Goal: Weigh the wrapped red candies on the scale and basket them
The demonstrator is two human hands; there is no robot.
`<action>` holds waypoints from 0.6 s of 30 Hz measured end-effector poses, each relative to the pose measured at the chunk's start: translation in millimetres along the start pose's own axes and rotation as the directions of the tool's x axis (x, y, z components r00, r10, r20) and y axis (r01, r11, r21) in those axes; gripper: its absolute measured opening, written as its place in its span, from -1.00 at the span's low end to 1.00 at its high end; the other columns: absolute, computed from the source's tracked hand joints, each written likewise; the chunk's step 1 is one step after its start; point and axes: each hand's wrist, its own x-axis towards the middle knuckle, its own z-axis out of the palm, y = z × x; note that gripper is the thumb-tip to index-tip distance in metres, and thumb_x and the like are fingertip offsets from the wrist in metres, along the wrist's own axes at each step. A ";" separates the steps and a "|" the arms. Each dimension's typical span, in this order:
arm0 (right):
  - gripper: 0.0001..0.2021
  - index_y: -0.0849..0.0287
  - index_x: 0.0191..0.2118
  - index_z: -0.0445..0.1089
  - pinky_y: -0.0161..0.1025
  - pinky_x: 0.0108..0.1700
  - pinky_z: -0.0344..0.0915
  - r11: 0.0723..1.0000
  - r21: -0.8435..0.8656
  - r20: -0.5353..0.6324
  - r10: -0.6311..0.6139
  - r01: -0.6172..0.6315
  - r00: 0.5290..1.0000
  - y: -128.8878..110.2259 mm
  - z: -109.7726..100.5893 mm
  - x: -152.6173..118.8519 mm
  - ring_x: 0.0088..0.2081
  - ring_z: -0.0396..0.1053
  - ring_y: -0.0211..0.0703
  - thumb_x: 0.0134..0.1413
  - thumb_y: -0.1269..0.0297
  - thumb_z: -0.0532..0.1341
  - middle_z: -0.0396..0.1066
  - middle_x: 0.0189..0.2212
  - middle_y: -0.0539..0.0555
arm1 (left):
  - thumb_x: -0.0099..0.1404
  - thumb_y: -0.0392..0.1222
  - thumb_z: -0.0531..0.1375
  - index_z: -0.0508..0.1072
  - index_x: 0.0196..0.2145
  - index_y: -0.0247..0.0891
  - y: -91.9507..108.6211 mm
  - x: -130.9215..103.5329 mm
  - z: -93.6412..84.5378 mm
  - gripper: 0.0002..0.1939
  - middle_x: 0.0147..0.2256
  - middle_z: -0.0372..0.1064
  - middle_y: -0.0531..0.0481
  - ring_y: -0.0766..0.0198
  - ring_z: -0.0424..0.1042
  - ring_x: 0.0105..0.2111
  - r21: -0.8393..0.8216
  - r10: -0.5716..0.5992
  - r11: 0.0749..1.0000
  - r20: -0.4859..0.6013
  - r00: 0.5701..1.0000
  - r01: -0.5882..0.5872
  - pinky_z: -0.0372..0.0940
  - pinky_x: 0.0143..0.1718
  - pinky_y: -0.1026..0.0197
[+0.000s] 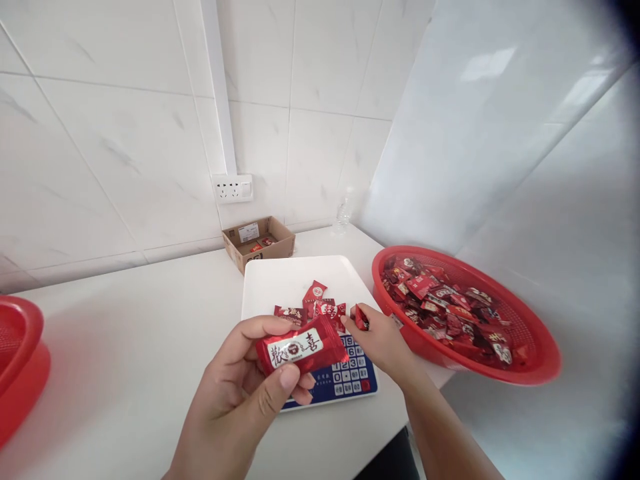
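The scale [273, 283] has a smooth white plastic pan with a soft sheen, and its keypad [345, 365] is a flat printed panel. Over the scale's near side, the packet [303, 348] is glossy red wrapping film, creased, with crimped ends. To the right of the scale, the basket [548, 370] is shiny red plastic, its inner wall perforated; the wrapped pieces [450, 312] in it are crinkly and glossy. Behind the scale stands a box [275, 251] of matt brown cardboard with a smooth paper label [249, 232]; the bottle [343, 215] there, washed out, is probably clear ribbed plastic. Beneath the scale, the tabletop [150, 347] is smooth, and the wall tiles [125, 147] beyond it are smooth too.
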 end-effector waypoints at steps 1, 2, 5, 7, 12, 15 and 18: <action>-0.66 0.05 -0.57 0.01 -0.24 -0.43 0.07 1.000 -0.011 0.001 -0.005 0.005 1.000 1.1 0.3 0.2 -0.54 0.13 -0.18 0.09 0.10 0.14 0.18 -0.64 -0.09 | 0.27 -0.16 0.35 0.56 -0.14 0.04 0.2 0.3 0.3 -0.81 -0.33 0.57 0.11 0.39 0.54 -0.41 0.003 0.002 1.000 0.008 1.000 -0.003 0.48 -0.35 0.42; -0.66 0.05 -0.56 0.02 -0.24 -0.43 0.08 1.000 -0.020 0.000 -0.008 0.008 1.000 2.0 0.5 0.3 -0.54 0.14 -0.18 0.10 0.09 0.15 0.20 -0.64 -0.08 | 0.26 -0.17 0.36 0.57 -0.14 0.06 0.4 0.8 0.8 -0.79 -0.33 0.57 0.11 0.40 0.54 -0.42 0.006 0.005 1.000 0.010 1.000 -0.005 0.48 -0.35 0.43; -0.73 0.05 -0.53 0.13 -0.24 -0.43 0.10 0.999 -0.042 -0.010 -0.007 0.007 1.000 3.4 0.7 0.6 -0.53 0.20 -0.16 0.10 0.11 0.15 0.25 -0.62 -0.07 | 0.22 -0.20 0.39 0.59 -0.13 0.07 0.7 1.6 3.8 -0.74 -0.32 0.58 0.10 0.39 0.55 -0.39 0.004 0.005 1.000 0.001 1.000 -0.005 0.48 -0.35 0.45; -0.83 0.06 -0.41 0.30 -0.22 -0.42 0.12 0.999 -0.053 -0.031 0.002 -0.004 1.000 3.0 -0.2 0.3 -0.50 0.26 -0.11 0.11 0.11 0.15 0.32 -0.58 -0.04 | 0.19 -0.19 0.42 0.61 -0.16 0.05 2.1 0.6 7.9 -0.75 -0.33 0.59 0.08 0.37 0.55 -0.41 -0.019 -0.009 1.000 -0.016 1.000 0.008 0.49 -0.36 0.44; -0.69 0.10 -0.11 0.43 -0.20 -0.39 0.22 1.000 -0.026 -0.045 -0.010 0.009 0.999 -6.3 -6.1 -6.1 -0.49 0.32 -0.09 0.15 0.04 0.14 0.35 -0.56 -0.03 | 0.01 -0.16 0.51 0.65 -0.25 -0.02 9.4 -5.8 21.2 -0.70 -0.36 0.58 0.04 0.34 0.50 -0.47 -0.109 -0.093 0.991 -0.159 0.983 0.077 0.50 -0.41 0.38; -0.68 0.10 -0.14 0.45 -0.23 -0.40 0.26 0.996 0.086 -0.006 -0.035 0.036 0.999 -17.4 -12.7 -14.0 -0.51 0.31 -0.15 0.17 0.00 0.15 0.31 -0.57 -0.07 | -0.01 -0.17 0.52 0.66 -0.22 0.00 11.9 -8.0 25.0 -0.66 -0.38 0.57 0.04 0.32 0.51 -0.46 -0.101 -0.113 0.990 -0.158 0.981 0.098 0.50 -0.40 0.36; -0.72 0.10 -0.21 0.47 -0.25 -0.36 0.29 0.964 0.259 0.015 -0.060 0.054 0.998 -29.7 -23.4 -23.9 -0.47 0.30 -0.18 0.15 0.01 0.21 0.30 -0.53 -0.06 | -0.01 -0.16 0.52 0.66 -0.20 0.01 11.2 -8.7 26.1 -0.64 -0.34 0.58 0.02 0.30 0.51 -0.47 -0.084 -0.107 0.992 -0.165 0.980 0.094 0.51 -0.41 0.33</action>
